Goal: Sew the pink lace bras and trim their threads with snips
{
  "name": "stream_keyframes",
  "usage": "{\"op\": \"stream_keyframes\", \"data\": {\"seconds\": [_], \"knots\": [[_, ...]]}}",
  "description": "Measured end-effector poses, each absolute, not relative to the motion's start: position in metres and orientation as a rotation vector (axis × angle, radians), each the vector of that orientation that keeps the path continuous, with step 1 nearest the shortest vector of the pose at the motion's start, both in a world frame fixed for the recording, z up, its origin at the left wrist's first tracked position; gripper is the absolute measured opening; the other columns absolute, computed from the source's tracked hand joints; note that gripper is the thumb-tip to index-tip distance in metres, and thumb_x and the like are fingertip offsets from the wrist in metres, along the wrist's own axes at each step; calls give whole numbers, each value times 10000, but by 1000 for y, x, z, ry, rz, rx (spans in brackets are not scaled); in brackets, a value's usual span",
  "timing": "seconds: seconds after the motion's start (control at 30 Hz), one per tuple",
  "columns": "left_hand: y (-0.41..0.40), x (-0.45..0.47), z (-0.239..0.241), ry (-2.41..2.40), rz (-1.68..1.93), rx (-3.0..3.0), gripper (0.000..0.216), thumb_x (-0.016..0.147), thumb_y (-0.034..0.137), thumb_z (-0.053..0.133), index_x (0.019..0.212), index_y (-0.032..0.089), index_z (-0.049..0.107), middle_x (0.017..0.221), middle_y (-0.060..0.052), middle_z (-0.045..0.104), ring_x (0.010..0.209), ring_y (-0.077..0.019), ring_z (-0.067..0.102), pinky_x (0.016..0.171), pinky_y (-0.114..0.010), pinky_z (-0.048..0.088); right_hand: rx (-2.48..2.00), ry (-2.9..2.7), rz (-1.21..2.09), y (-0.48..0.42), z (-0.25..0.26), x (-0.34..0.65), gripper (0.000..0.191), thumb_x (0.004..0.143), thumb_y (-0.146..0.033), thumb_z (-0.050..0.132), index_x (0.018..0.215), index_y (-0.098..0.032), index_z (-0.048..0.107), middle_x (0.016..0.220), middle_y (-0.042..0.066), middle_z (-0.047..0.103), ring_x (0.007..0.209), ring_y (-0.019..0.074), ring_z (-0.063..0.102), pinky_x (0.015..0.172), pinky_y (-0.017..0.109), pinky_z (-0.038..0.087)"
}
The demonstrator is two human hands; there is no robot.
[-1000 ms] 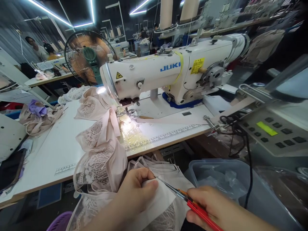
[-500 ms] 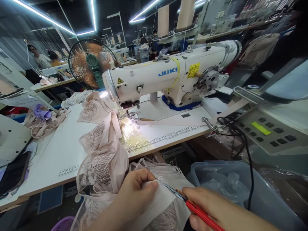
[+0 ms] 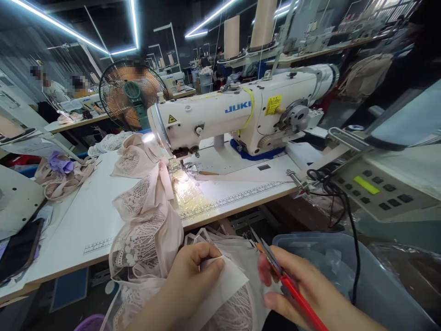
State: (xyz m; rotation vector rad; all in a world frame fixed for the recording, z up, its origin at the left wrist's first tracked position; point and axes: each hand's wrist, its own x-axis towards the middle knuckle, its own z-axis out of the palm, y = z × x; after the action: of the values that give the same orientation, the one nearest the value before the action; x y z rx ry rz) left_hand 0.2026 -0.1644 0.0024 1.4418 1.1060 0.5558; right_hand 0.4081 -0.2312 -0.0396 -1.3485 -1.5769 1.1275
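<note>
My left hand (image 3: 193, 276) pinches a white fabric piece (image 3: 223, 287) at the bottom centre, thumb pressed on its upper edge. Under it lies pale pink lace fabric (image 3: 146, 234) that trails up over the table edge toward the sewing machine needle. My right hand (image 3: 303, 287) is closed round red-handled thread snips (image 3: 275, 269), their blades pointing up and away, now apart from the white piece. The white JUKI sewing machine (image 3: 237, 115) stands on the white table (image 3: 79, 216) behind.
A grey plastic bin (image 3: 344, 271) sits low on the right beside a control panel (image 3: 375, 191) with black cables. A fan (image 3: 132, 94) stands behind the machine. More pink lace pieces (image 3: 62, 172) lie at the table's left. Other people sit at far tables.
My right hand drew the snips back to the right and tilted the blades upward, off the white piece's edge. My left hand kept its pinch. The view shifted slightly.
</note>
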Motion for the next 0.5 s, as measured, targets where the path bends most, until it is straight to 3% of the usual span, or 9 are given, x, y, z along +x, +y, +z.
{"op": "stream_keyframes", "data": {"seconds": [0.13,0.23,0.33,0.4,0.5], "knots": [[-166,199,0,1108,513,1646,193,792,282,552,661,158,621,644,-36,623,639,-172,555,610,-273,433,-1366,-1580,998,-226,-32,383,175,777,-355,622,737,-217,522,687,-9,540,604,161,504,536,260,444],[-172,193,-8,1046,640,1974,261,837,278,516,1009,134,649,1023,-147,690,955,-269,623,836,-385,482,-1334,-1562,950,-220,-25,366,227,819,-352,581,668,-224,470,609,-40,472,529,131,444,474,234,412],[-189,178,-19,927,793,2411,746,754,216,600,1432,155,294,1449,-201,418,1322,-337,395,1044,-518,357,-1262,-1477,930,-220,-17,364,193,838,-387,591,751,-233,514,663,-19,538,560,150,522,512,254,480],[-204,159,-25,1011,714,2620,861,701,104,558,1473,171,181,1488,-191,367,1354,-326,364,1069,-544,329,-1229,-1383,886,-224,-13,373,142,864,-391,577,855,-253,544,804,23,610,705,195,616,638,293,542],[-229,111,-25,1402,614,2683,805,637,60,489,1415,192,331,1401,-143,507,1253,-302,504,1068,-511,360,-1213,-1319,814,-229,-9,396,114,858,-405,594,898,-321,528,919,36,639,942,266,625,773,331,546]]}}
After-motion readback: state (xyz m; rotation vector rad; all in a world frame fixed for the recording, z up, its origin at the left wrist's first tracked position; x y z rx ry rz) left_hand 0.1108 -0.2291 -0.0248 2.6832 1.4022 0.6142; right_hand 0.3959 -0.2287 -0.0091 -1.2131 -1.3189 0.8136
